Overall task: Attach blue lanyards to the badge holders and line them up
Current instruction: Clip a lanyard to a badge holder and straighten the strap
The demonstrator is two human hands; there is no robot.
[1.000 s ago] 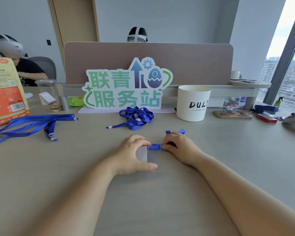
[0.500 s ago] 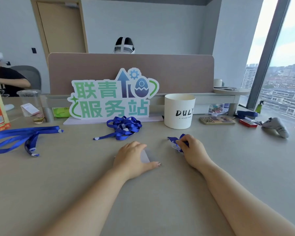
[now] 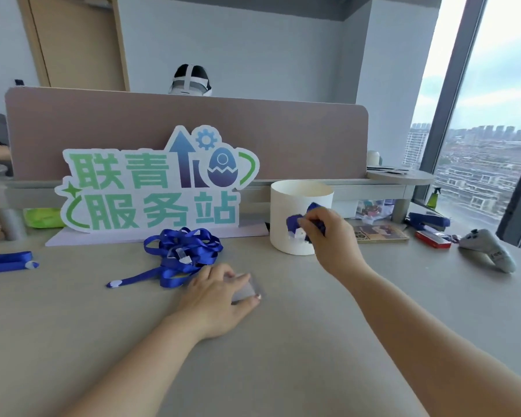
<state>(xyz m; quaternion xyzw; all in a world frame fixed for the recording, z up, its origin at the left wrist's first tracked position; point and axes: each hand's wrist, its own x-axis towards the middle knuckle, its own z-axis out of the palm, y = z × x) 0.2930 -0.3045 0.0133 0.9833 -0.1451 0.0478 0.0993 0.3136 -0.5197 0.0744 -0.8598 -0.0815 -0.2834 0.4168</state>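
**Holder pressed flat, lanyard lifted in your right hand**

The clear badge holder (image 3: pixel 248 288) lies flat on the counter (image 3: pixel 313 356), near the middle, and most of it is covered by your left hand (image 3: pixel 220 296). The fingers (image 3: pixel 223 273) of this hand are almost straight and close together on top of it, and the thumb lies along its near edge. I judge that you press it down so the slippery plastic cannot slide while the other hand works.

Your right hand (image 3: pixel 328 236) is raised above the counter, in front of the white cup (image 3: pixel 292 200), well apart from the holder. Its fingers (image 3: pixel 310 219) are curled and pinch a bunched blue lanyard (image 3: pixel 295 222). A small pale piece shows below the bunch, probably the clip, but it is too blurred to be sure. No strap is seen between this hand and the holder, so I think the attaching is not yet done. You probably lift the lanyard to loosen it and find its end.

A pile of loose lanyards (image 3: pixel 184 251) waits just beside your left hand, in front of the green sign (image 3: pixel 154 188). More blue straps (image 3: pixel 6 261) lie at the far left edge. No row of holders is visible.
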